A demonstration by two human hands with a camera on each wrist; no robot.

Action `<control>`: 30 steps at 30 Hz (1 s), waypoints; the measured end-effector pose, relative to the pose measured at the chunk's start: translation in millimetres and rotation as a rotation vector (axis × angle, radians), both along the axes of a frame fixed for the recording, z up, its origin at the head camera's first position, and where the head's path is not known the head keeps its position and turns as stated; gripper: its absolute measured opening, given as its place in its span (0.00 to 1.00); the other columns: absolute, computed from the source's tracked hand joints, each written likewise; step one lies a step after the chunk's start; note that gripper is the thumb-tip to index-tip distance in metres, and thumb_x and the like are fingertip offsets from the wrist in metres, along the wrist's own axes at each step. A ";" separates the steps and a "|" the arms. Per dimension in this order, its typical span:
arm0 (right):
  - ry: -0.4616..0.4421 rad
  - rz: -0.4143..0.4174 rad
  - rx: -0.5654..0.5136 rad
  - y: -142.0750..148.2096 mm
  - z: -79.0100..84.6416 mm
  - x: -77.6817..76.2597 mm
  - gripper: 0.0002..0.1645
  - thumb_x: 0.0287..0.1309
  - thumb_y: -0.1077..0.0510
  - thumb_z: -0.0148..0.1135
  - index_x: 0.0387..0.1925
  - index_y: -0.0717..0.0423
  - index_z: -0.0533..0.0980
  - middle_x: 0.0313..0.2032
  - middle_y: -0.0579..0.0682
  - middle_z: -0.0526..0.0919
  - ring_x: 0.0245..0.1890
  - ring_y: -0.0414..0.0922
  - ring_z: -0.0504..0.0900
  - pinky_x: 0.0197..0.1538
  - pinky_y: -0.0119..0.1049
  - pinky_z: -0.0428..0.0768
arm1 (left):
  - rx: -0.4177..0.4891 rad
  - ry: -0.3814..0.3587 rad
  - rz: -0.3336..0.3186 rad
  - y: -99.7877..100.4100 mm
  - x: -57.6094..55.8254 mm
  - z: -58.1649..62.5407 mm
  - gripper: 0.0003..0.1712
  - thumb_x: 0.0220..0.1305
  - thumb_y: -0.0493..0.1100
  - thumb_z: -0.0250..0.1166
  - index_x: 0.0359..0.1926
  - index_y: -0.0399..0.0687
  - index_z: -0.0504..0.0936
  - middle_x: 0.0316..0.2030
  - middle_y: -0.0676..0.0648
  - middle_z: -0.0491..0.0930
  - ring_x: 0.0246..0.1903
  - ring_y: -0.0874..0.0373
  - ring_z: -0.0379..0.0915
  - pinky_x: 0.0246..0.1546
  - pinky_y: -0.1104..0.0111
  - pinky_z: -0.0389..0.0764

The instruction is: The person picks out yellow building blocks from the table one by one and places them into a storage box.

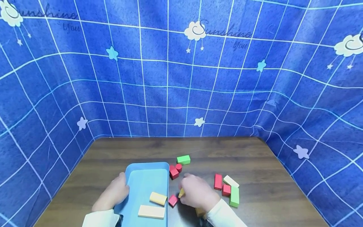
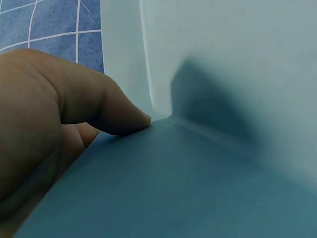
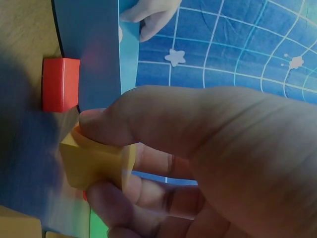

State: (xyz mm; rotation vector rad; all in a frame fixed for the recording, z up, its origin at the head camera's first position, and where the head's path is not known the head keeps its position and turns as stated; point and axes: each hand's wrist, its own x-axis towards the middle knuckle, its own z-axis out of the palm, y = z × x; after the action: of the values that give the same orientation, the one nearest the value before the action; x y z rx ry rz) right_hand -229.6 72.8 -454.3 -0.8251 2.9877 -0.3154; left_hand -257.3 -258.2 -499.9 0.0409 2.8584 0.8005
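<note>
A blue tray [image 1: 144, 184] lies on the table with a yellow block [image 1: 158, 198] and a pale flat block [image 1: 151, 212] in it. At its left side my left hand [image 1: 114, 192] grips the rim, the thumb [image 2: 116, 106] over the edge in the left wrist view. Just past the tray's right side, my right hand [image 1: 198, 190] pinches a yellow block [image 3: 94, 161] between thumb and fingers. A red block [image 1: 173, 200] lies between that hand and the tray wall. Partly hidden under the right wrist is a tan block [image 1: 199, 212].
By the tray's far right corner are a red block [image 1: 174, 172], a red cylinder [image 1: 178, 167] and a green block [image 1: 183, 160]. Farther right sit red blocks [image 1: 218, 182], a cream block [image 1: 231, 181] and another green block [image 1: 234, 196]. A blue patterned curtain [image 1: 181, 94] surrounds the table.
</note>
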 end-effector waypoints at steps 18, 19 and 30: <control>0.015 0.080 -0.003 -10.1 -1.8 1.1 0.11 0.45 0.52 0.80 0.34 0.40 0.87 0.32 0.38 0.77 0.29 0.35 0.71 0.30 0.30 0.73 | 0.002 0.035 0.002 -2.4 4.0 0.1 0.35 0.67 0.33 0.51 0.67 0.11 0.52 0.60 0.16 0.68 0.60 0.25 0.71 0.58 0.35 0.74; 0.013 0.082 -0.001 -11.1 -1.8 1.0 0.11 0.46 0.52 0.80 0.34 0.40 0.87 0.32 0.37 0.77 0.29 0.35 0.71 0.30 0.30 0.73 | 0.006 0.033 0.006 -2.8 4.2 0.7 0.35 0.67 0.33 0.51 0.67 0.11 0.52 0.60 0.17 0.69 0.59 0.26 0.72 0.57 0.35 0.75; 0.079 0.151 -0.062 -15.2 -8.0 1.0 0.11 0.48 0.52 0.79 0.35 0.39 0.87 0.34 0.36 0.79 0.32 0.34 0.72 0.29 0.27 0.72 | 0.008 0.043 -0.005 -0.6 3.0 1.0 0.35 0.67 0.33 0.51 0.67 0.11 0.53 0.61 0.16 0.68 0.61 0.24 0.70 0.59 0.34 0.73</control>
State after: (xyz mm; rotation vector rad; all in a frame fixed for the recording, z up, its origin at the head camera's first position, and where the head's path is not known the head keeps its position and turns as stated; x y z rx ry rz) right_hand -228.6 57.6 -462.3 -1.0865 2.9775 -0.3803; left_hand -254.3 -258.8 -498.9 0.0664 2.8943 0.8204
